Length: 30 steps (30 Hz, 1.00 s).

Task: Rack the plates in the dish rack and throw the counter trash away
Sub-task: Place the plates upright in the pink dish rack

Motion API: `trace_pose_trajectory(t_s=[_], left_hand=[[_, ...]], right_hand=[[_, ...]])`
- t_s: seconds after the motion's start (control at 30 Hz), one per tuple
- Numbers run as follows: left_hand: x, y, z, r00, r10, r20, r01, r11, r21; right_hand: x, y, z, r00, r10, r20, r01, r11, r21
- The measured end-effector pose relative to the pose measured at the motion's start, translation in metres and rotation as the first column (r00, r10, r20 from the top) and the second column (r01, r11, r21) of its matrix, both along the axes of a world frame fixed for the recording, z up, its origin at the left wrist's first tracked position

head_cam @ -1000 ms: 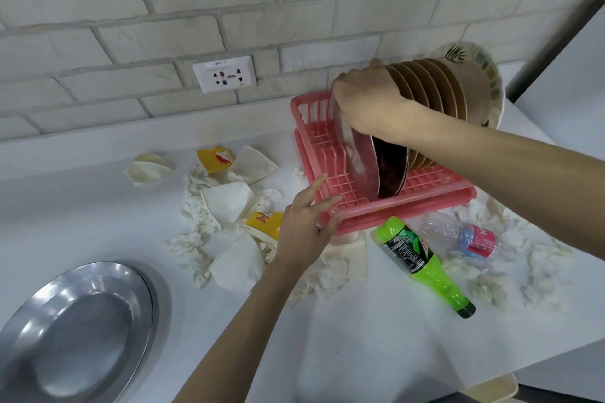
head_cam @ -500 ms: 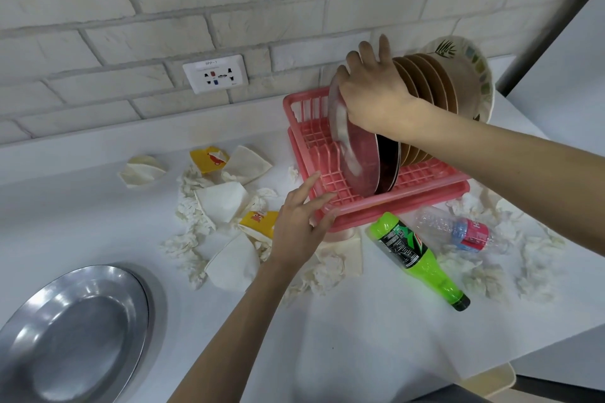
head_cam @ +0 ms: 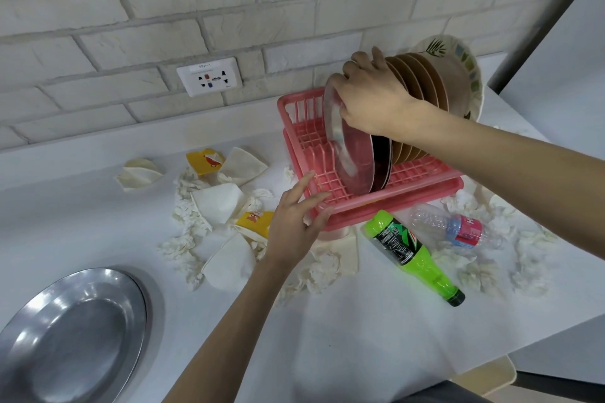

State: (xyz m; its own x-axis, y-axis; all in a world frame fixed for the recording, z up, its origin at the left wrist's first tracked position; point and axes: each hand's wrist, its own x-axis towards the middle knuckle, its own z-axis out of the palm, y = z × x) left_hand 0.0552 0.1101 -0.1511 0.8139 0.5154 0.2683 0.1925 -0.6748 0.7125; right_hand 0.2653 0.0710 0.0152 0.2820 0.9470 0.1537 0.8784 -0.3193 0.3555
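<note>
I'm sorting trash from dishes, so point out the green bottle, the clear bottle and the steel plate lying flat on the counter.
green bottle (head_cam: 421, 267): head view, green body just below the label.
clear bottle (head_cam: 453, 226): head view, mid-body at the label.
steel plate (head_cam: 72, 337): head view, centre of its shallow well.

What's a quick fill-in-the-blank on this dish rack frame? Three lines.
1. The right hand holds a steel plate standing in the ____ dish rack.
2. The green bottle lies on its ____ in front of the rack.
3. The left hand touches the rack's near rim; a second steel plate lies flat on the counter to its ____.
Missing words: pink; side; left.
</note>
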Motion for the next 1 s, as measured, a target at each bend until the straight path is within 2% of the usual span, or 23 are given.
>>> trace_pose_trajectory(t_s=[0.23,0.37,0.57,0.67,0.8,0.9,1.0], left_hand=[[-0.002,0.003,0.006,0.999,-0.026,-0.042,0.026,1.000,-0.012],[-0.014,0.006,0.011,1.000,0.001,-0.008,-0.001,1.000,-0.031],[-0.064,0.015,0.016,0.987,0.149,0.053,-0.142,0.982,-0.121],[-0.103,0.020,0.020,0.967,0.244,0.073,-0.234,0.964,-0.123],[-0.163,0.026,0.022,0.916,0.395,0.067,-0.387,0.916,-0.107],[-0.209,0.030,0.020,0.854,0.520,0.030,-0.512,0.849,-0.130],[-0.256,0.033,0.016,0.788,0.616,0.015,-0.611,0.784,-0.108]], right_hand=[[-0.013,-0.007,0.002,0.998,0.066,-0.025,-0.064,0.997,0.053],[-0.030,-0.009,0.000,0.989,0.144,-0.020,-0.141,0.985,0.096],[-0.061,-0.003,-0.011,0.950,0.294,-0.110,-0.277,0.950,0.145],[-0.084,0.001,-0.026,0.863,0.451,-0.227,-0.413,0.889,0.196],[-0.133,0.006,-0.057,0.683,0.623,-0.382,-0.538,0.782,0.314],[-0.177,0.009,-0.085,0.549,0.653,-0.522,-0.570,0.749,0.338],[-0.219,0.011,-0.108,0.465,0.614,-0.637,-0.594,0.751,0.289]])
